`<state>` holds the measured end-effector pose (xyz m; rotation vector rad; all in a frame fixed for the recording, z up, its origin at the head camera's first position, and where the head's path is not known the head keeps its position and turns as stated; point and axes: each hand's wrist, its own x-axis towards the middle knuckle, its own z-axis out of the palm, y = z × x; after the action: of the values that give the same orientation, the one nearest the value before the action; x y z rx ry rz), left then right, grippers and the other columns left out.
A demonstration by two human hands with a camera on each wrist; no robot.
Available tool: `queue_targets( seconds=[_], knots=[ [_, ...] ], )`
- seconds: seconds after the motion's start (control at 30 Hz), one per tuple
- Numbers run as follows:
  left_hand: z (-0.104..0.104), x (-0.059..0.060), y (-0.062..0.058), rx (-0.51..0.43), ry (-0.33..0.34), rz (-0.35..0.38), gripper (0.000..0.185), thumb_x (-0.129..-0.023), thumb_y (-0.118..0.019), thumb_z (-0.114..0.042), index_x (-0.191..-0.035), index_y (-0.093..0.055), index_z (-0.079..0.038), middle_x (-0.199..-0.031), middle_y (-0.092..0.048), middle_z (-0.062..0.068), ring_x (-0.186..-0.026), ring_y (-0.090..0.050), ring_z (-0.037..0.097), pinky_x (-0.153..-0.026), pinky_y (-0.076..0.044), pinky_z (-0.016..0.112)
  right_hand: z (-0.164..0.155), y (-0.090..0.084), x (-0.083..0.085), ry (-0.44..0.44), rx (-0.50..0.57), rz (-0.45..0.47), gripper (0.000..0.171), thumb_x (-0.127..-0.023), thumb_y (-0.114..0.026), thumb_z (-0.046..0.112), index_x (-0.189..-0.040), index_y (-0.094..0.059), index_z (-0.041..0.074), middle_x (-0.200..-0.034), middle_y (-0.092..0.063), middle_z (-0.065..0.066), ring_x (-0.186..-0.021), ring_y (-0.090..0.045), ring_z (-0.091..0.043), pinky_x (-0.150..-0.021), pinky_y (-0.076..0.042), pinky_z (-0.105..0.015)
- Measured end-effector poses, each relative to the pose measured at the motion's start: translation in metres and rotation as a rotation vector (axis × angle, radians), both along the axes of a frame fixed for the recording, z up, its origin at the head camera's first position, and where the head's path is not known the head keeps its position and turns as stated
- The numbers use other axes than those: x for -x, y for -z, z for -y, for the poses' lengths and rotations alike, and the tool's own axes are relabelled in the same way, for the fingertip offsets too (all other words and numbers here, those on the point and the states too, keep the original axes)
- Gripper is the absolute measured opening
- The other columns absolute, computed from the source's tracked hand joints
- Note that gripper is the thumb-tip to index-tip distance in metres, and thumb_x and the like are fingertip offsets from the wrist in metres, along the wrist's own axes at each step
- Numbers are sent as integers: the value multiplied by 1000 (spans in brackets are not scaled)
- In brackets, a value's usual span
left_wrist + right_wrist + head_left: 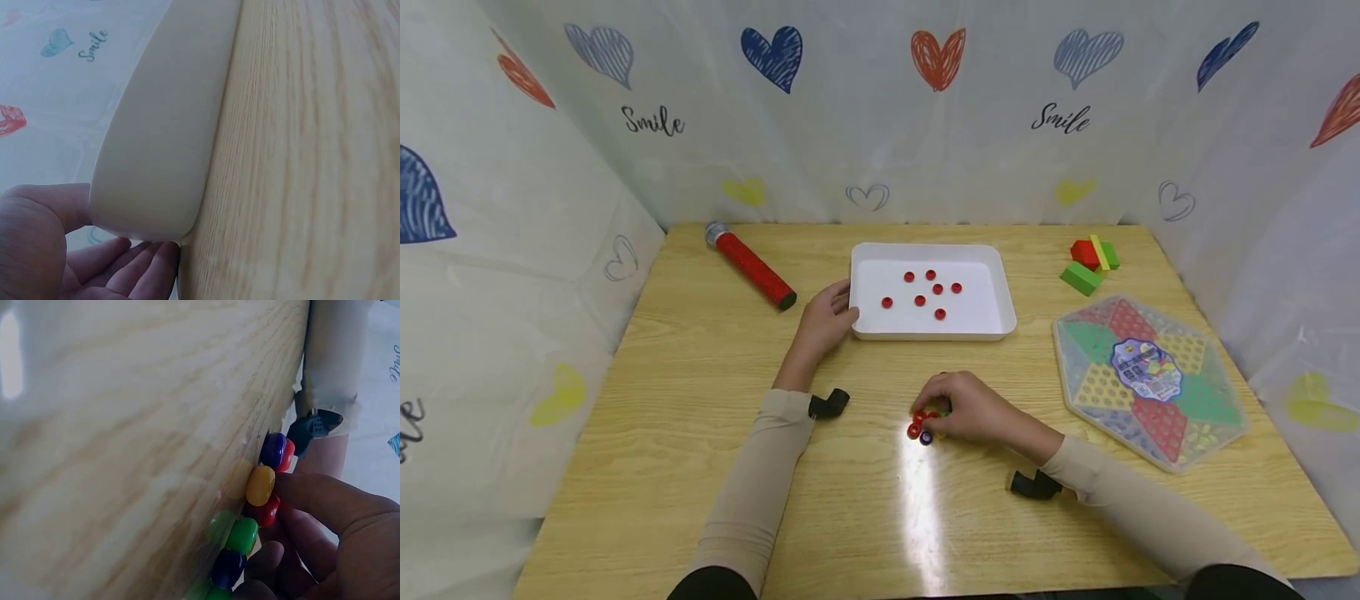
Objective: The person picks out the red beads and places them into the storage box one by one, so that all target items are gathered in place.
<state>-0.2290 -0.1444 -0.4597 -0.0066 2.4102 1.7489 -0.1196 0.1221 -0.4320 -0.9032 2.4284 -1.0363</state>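
A shallow white tray lies on the table with several small red beads spread inside it. My left hand holds the tray's left end, thumb over the rim; in the left wrist view the fingers touch the outside of its wall. Nearer me, my right hand is low over a small cluster of beads. Red, yellow, green and dark blue beads show in the right wrist view. Its thumb and fingers close about a red bead, partly hidden.
A red tube with a silver end lies left of the tray. Red, yellow and green blocks are at the back right. A clear hexagonal case with coloured sections lies on the right. Heart-printed sheets border the table.
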Motion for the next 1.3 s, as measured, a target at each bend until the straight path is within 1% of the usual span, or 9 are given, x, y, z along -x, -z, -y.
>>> queue_targets(
  seconds=[0.13,0.27,0.4,0.57,0.63,0.77,0.97,1.13,1.3],
  knots=[
    [0,0,0,8,-3,-1,61,-96,-60,-15,-154,-43,-10,-154,-49,13,-140,-51,26,-113,-46,39,0,-3,1,2,-2,-11,13,-85,-79,10,-96,-80,17,-94,-73,8,-76,-57,-9,-66,-50,-21],
    [0,0,-1,15,-6,-3,61,-96,-60,-15,-154,-43,-9,-154,-49,13,-140,-51,26,-113,-46,39,-4,-13,9,35,-5,-41,14,-84,-79,9,-97,-80,16,-94,-73,6,-74,-58,-11,-65,-51,-22],
    [0,0,-3,11,-5,-7,60,-96,-60,-14,-154,-43,-9,-154,-49,14,-140,-51,26,-113,-46,40,-16,-27,27,111,-14,-86,16,-84,-79,9,-99,-80,16,-96,-75,6,-73,-58,-12,-64,-50,-23],
    [0,0,-4,15,-5,4,60,-96,-60,-14,-154,-43,-9,-154,-49,14,-141,-51,27,-113,-47,40,-35,-42,57,240,-29,-144,16,-84,-79,10,-99,-80,15,-96,-76,-1,-72,-54,-14,-62,-45,-25],
    [0,0,-4,14,-3,7,60,-96,-60,-14,-154,-43,-9,-154,-49,14,-141,-51,27,-113,-47,40,-42,-45,70,285,-42,-147,16,-85,-79,10,-101,-80,14,-96,-76,-4,-72,-53,-15,-61,-43,-25],
    [1,0,-2,6,1,2,61,-96,-60,-14,-154,-43,-8,-154,-49,15,-141,-51,27,-113,-46,40,-50,-46,89,353,-76,-115,17,-87,-78,15,-104,-80,12,-99,-77,-8,-77,-53,-19,-62,-43,-28],
    [1,-4,-2,4,-13,16,62,-95,-61,-14,-154,-43,-9,-154,-49,15,-141,-51,28,-113,-46,41,-53,-40,109,395,-109,-60,20,-88,-77,18,-107,-80,11,-105,-77,-10,-85,-56,-23,-70,-45,-33],
    [0,-6,-1,-8,-11,14,61,-95,-61,-12,-154,-42,-9,-154,-49,14,-141,-51,27,-113,-46,40,-54,-34,119,405,-127,-52,21,-88,-77,18,-107,-80,10,-108,-77,-11,-88,-56,-23,-76,-46,-33],
    [-1,-5,-2,-13,-5,3,61,-96,-60,-12,-154,-43,-9,-154,-49,15,-141,-51,27,-113,-46,40,-54,-30,124,416,-143,-40,21,-88,-77,17,-107,-80,9,-108,-76,-12,-87,-55,-23,-75,-45,-32]
  ],
)
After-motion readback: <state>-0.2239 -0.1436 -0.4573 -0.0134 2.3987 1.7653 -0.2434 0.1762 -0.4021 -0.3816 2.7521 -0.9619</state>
